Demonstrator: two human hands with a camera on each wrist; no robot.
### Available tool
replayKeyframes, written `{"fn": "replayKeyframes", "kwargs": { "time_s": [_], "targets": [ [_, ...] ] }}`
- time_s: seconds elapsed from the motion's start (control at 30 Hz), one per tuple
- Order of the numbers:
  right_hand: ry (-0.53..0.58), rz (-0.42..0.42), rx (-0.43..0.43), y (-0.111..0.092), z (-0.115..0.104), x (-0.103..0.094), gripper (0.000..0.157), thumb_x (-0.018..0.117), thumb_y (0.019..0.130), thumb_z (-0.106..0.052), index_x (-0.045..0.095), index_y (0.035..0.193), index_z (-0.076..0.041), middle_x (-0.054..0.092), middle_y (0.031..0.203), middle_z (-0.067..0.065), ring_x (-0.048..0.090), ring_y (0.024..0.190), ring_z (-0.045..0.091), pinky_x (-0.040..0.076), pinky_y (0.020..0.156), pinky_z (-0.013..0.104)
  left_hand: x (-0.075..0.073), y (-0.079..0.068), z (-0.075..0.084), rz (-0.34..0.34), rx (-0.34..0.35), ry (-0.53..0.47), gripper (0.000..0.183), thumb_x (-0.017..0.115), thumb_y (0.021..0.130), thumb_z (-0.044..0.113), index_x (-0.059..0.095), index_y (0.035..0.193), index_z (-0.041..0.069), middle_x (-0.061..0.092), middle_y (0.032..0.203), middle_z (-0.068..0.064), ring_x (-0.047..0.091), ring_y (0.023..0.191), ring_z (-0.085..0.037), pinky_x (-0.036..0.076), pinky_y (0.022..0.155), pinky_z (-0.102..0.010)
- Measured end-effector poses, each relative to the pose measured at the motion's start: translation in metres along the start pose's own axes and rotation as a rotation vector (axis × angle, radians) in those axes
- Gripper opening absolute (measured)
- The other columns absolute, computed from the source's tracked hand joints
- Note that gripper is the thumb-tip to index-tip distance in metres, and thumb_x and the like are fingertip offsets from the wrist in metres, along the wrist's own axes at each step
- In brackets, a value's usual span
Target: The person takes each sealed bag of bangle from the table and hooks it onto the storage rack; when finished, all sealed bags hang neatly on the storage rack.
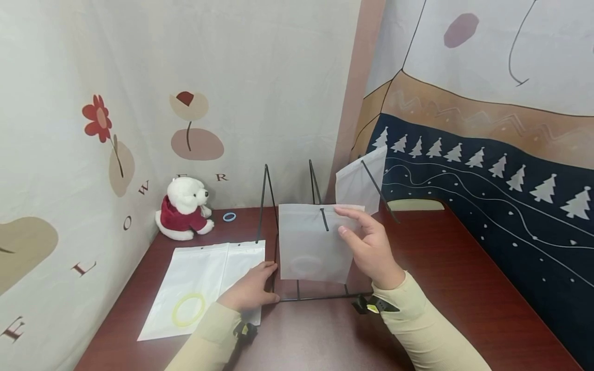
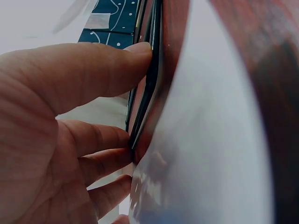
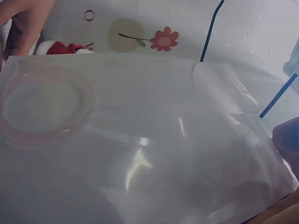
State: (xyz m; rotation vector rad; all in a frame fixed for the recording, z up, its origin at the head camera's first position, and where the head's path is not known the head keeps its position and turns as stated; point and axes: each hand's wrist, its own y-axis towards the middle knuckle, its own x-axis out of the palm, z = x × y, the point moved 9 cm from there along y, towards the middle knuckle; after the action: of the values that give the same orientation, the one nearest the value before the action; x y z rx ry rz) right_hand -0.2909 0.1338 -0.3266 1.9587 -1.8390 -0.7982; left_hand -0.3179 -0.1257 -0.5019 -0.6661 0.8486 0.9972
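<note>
A black wire rack [image 1: 320, 297] stands on the table with hooks pointing forward. My left hand [image 1: 250, 288] touches its lower left corner; in the left wrist view, thumb tip and fingertips rest against the black rods. A translucent white zip bag [image 1: 301, 237] hangs from one hook, the hook's end showing in front of it. Through the bag a pale pink ring [image 3: 46, 133] shows in the right wrist view. My right hand [image 1: 371, 245] touches the bag's upper right corner, thumb and index finger spread apart. A second bag [image 1: 357, 180] hangs on the hook farther right.
Left of the rack lie white bags [image 1: 197, 273], with a yellow ring [image 1: 188, 310] showing in one. Behind them sits a white plush bear [image 1: 185, 208] in a red coat, beside a small blue ring [image 1: 229, 217]. Printed cloth [image 1: 260, 82] covers the walls behind the brown table [image 1: 468, 288].
</note>
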Motion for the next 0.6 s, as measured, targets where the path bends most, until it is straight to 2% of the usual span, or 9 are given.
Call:
{"fn": "replayKeyframes", "kwargs": {
  "time_s": [0.27, 0.6],
  "targets": [
    [-0.012, -0.016, -0.004, 0.0001, 0.0025, 0.0005, 0.044, 0.064, 0.097, 0.007, 0.067, 0.139, -0.005, 0.065, 0.145, 0.010, 0.055, 0.136, 0.010, 0.047, 0.108, 0.019, 0.0001, -0.0012, 0.0011, -0.002, 0.000, 0.004, 0.085, 0.085, 0.082, 0.023, 0.049, 0.152, -0.008, 0.045, 0.160, -0.024, 0.041, 0.149, -0.048, 0.037, 0.122, -0.061],
    [0.027, -0.028, -0.004, 0.0018, 0.0053, 0.0023, 0.045, 0.063, 0.096, 0.009, 0.064, 0.140, 0.000, 0.062, 0.147, 0.015, 0.054, 0.136, 0.010, 0.047, 0.108, 0.018, -0.0001, -0.0015, 0.0002, 0.000, -0.005, 0.004, 0.085, 0.085, 0.082, 0.023, 0.049, 0.152, -0.007, 0.045, 0.161, -0.023, 0.040, 0.149, -0.049, 0.036, 0.122, -0.061]
  ]
}}
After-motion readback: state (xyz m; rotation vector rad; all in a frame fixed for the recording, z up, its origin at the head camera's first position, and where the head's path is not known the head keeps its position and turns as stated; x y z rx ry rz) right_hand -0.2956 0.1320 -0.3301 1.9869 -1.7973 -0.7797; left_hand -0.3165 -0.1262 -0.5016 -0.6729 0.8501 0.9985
